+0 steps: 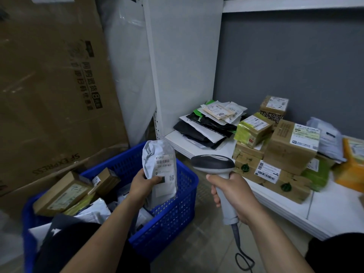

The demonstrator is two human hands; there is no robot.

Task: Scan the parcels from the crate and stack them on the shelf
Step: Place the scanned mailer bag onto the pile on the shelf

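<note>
Grey mailer held up over the blue crate (177, 213), scanner beside it.

My left hand (143, 182) pinches the grey mailer (159, 164) low down, thumb across its label, holding it upright above the crate's far side. My right hand (230, 192), just right of the crate, is wrapped round the barcode scanner (213, 164). The barcode lies left of the scanner head, so I judge a leftward swing comes next. The shelf (275, 209) stands right of the crate.

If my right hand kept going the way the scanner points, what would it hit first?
Probably the grey mailer bag in your left hand, facing the barcode scanner over the blue crate; depth is unclear.
</note>
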